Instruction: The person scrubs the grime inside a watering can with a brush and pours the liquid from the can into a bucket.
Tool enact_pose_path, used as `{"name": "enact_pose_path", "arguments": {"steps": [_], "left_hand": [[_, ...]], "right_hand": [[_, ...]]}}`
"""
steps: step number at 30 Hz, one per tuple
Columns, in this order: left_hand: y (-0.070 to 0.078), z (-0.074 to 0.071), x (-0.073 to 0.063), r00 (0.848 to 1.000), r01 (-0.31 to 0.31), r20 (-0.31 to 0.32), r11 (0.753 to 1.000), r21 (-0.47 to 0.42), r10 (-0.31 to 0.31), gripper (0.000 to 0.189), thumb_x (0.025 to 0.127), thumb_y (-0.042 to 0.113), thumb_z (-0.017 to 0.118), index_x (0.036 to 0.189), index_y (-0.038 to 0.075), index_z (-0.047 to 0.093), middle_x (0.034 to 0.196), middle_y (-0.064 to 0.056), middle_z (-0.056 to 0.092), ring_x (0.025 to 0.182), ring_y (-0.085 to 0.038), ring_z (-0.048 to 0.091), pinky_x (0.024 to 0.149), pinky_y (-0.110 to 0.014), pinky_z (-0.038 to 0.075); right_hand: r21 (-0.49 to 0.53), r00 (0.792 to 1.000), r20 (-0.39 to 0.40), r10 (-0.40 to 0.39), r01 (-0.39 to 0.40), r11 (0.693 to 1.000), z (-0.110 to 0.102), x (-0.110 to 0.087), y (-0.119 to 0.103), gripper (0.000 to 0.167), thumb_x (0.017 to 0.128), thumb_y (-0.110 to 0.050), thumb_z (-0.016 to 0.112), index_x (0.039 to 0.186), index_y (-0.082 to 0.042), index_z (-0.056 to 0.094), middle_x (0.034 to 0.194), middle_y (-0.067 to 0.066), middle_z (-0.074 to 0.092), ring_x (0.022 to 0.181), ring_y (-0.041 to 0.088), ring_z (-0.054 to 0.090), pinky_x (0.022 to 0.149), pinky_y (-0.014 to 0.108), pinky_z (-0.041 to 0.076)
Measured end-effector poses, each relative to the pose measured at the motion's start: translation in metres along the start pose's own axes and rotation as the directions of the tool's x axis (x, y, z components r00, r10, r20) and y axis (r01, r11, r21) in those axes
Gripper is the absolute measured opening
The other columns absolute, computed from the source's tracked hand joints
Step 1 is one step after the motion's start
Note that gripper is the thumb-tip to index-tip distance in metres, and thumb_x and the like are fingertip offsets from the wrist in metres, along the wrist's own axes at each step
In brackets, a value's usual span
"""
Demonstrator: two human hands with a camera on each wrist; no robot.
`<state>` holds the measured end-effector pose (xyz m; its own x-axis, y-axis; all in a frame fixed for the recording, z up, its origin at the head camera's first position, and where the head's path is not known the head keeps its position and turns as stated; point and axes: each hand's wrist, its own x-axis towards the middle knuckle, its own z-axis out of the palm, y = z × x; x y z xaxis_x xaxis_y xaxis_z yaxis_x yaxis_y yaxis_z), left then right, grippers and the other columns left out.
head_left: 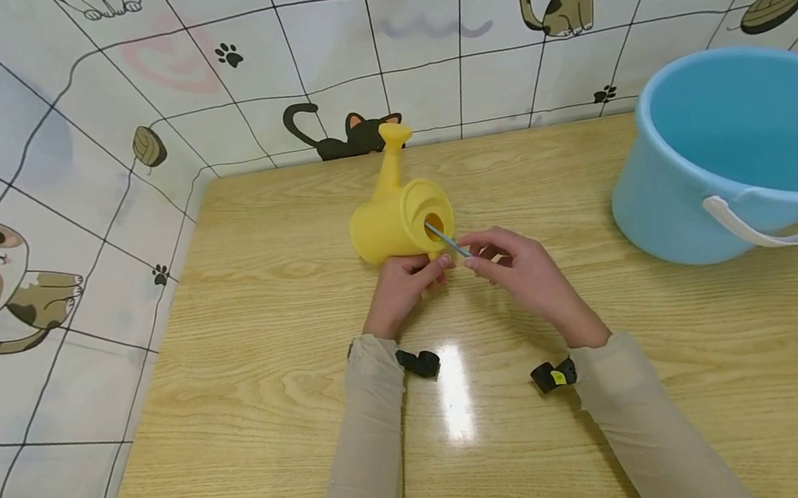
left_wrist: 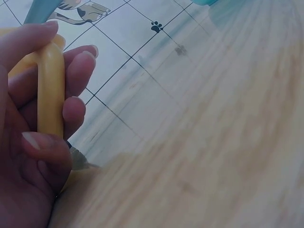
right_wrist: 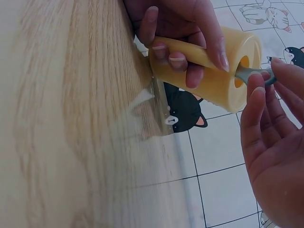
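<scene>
We note the left grip [head_left: 403, 289] curled around the handle [left_wrist: 51, 90] of the can [head_left: 385, 230], probably steadying it. Right grip [head_left: 523, 270]: thumb and fingertips nearly together, pinching the blue tool [head_left: 447, 239], whose tip sits inside the can's opening. The can is tipped sideways toward the table [head_left: 271, 367]'s far edge, mouth facing the right grip, we judge for access; whether it touches the table, we cannot tell. Bucket [head_left: 671, 188]: well apart rightward, near the far edge, presumably leaving elbow room.
</scene>
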<state>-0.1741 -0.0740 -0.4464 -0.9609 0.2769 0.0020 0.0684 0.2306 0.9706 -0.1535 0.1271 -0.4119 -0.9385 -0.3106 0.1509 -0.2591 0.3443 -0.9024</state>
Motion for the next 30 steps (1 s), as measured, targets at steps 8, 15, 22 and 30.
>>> {"name": "enact_pose_path", "arguments": {"steps": [8, 15, 22, 30], "left_hand": [[-0.024, 0.001, 0.009, 0.999, 0.008, -0.041, 1.0, 0.008, -0.008, 0.049, 0.076, 0.054, 0.061, 0.072, 0.006, 0.067, 0.069, -0.011, 0.06, 0.059, -0.023, 0.047, 0.044, -0.027, 0.033], [-0.025, 0.001, 0.011, 0.998, -0.02, -0.064, 1.0, -0.021, 0.019, 0.045, 0.077, 0.052, 0.062, 0.08, 0.008, 0.07, 0.069, -0.01, 0.061, 0.059, -0.023, 0.048, 0.043, -0.027, 0.032], [-0.004, -0.002, 0.0, 0.999, -0.022, -0.043, 0.998, -0.051, 0.02, 0.039, 0.084, 0.037, 0.061, 0.085, -0.001, 0.069, 0.073, -0.02, 0.06, 0.066, -0.037, 0.047, 0.045, -0.026, 0.033], [0.002, -0.003, -0.001, 0.999, -0.021, -0.047, 0.997, -0.071, 0.017, 0.041, 0.085, 0.034, 0.061, 0.077, -0.007, 0.064, 0.074, -0.023, 0.058, 0.064, -0.04, 0.043, 0.044, -0.025, 0.03]], "right_hand": [[-0.025, 0.999, 0.001, 0.043, -0.043, 0.999, -0.005, -0.007, -0.033, 0.027, 0.089, -0.025, 0.057, 0.113, -0.013, 0.06, 0.092, 0.003, 0.056, 0.078, 0.024, 0.056, 0.064, 0.031, 0.047], [-0.036, 0.999, 0.003, 0.037, -0.037, 0.999, -0.008, -0.009, -0.039, 0.026, 0.089, -0.02, 0.057, 0.112, -0.011, 0.06, 0.092, 0.003, 0.056, 0.079, 0.02, 0.054, 0.066, 0.027, 0.046], [0.017, 0.999, 0.016, 0.051, -0.051, 0.999, -0.008, -0.008, -0.033, 0.027, 0.088, -0.026, 0.058, 0.112, -0.012, 0.06, 0.094, 0.003, 0.057, 0.082, 0.026, 0.056, 0.068, 0.035, 0.047], [0.057, 0.998, 0.032, 0.06, -0.062, 0.996, -0.004, -0.001, -0.004, 0.032, 0.085, -0.04, 0.058, 0.111, -0.023, 0.06, 0.095, -0.001, 0.061, 0.082, 0.028, 0.059, 0.067, 0.043, 0.048]]}}
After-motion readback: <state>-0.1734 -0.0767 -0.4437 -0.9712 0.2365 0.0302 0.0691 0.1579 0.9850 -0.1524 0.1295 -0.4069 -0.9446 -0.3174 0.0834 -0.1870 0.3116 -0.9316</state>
